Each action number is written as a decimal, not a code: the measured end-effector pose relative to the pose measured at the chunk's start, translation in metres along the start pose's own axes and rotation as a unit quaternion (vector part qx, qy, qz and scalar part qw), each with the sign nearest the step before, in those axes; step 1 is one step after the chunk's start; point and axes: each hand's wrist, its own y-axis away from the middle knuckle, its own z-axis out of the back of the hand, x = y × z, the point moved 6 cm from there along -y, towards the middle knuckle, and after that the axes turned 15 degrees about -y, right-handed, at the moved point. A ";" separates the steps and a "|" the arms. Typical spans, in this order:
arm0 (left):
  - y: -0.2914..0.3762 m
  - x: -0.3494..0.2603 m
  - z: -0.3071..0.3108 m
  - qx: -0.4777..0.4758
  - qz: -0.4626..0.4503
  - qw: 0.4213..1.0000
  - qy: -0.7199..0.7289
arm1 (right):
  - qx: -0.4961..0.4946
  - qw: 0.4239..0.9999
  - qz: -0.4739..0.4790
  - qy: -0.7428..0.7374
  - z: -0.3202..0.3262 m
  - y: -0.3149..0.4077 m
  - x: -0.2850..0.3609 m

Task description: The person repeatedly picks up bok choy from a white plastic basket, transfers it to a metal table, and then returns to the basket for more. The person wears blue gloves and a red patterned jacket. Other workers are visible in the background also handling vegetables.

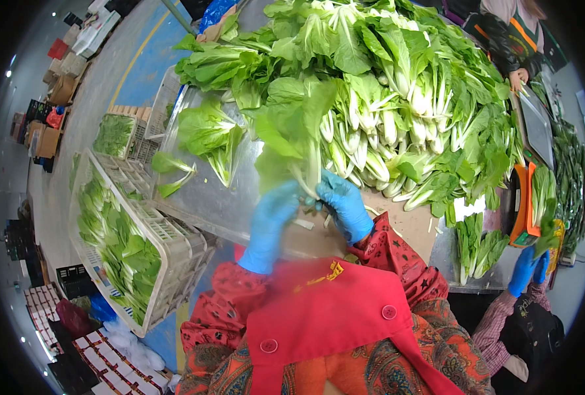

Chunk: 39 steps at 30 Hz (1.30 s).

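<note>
My right hand point(344, 205), in a blue glove, pinches the pale root end of a leafy green point(313, 160) over the near edge of the table. Its leaves point away from me, partly blurred. Beside it, my left hand point(275, 217), gloved alike, is smeared by motion close to the stem; whether its fingers grip a leaf is unclear. Beyond both hands rises a large heap of leafy greens point(371, 118) with white stems. Left of my hands, a loose plant point(213, 138) and a small torn leaf piece point(176, 170) lie on the metal tabletop point(193, 202).
A plastic crate point(161, 256) of greens stands at the left, another filled crate point(114, 136) behind it. Cardboard point(416, 232) with stem scraps covers part of the table. Trimmed greens point(477, 247) lie right, near an orange scale point(522, 202) and a co-worker's gloved hands point(524, 271).
</note>
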 end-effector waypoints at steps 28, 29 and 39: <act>0.010 0.046 0.015 -0.079 0.048 0.996 -0.009 | -0.017 0.932 0.215 0.290 -0.005 0.031 -0.032; 0.010 0.045 0.015 -0.073 0.038 0.997 0.008 | -0.036 0.965 0.172 0.192 -0.001 0.028 -0.036; 0.016 0.037 0.023 0.064 0.024 0.991 0.117 | 0.044 0.984 -0.097 0.142 -0.006 0.014 -0.043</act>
